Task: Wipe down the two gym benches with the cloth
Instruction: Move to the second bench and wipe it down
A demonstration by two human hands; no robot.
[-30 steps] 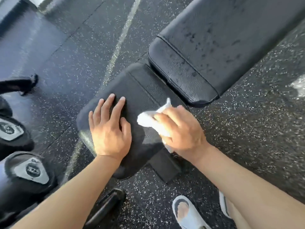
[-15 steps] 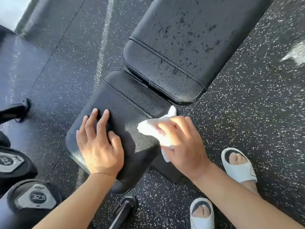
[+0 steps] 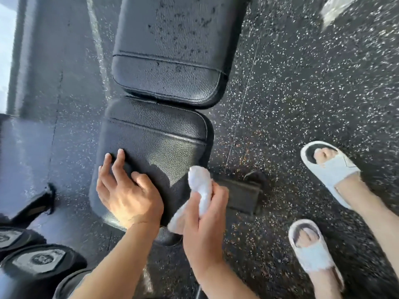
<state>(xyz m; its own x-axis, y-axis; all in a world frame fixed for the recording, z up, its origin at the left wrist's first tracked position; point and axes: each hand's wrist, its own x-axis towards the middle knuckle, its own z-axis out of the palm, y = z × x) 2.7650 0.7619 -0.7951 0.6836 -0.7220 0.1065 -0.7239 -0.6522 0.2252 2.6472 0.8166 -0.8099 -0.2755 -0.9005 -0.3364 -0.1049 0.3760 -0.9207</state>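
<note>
A black padded gym bench fills the middle of the head view. Its seat pad (image 3: 164,143) lies nearest me and its back pad (image 3: 172,52), speckled with dark droplets, lies beyond. My left hand (image 3: 127,190) rests on the seat pad's near left part with fingers spread. My right hand (image 3: 203,225) grips a crumpled white cloth (image 3: 199,188) at the seat pad's near right edge; whether the cloth touches the pad is unclear. Only this one bench is visible.
Black hex dumbbells (image 3: 41,260) lie at the lower left. A dark bench foot (image 3: 38,201) sits left of the seat, and a frame plate (image 3: 239,195) right of it. My feet in white slides (image 3: 330,171) stand on speckled rubber floor to the right.
The view has swung so the bench now runs straight away from me. My right hand with the cloth has slid off the seat's right side toward its near edge. My left hand stays on the seat.
</note>
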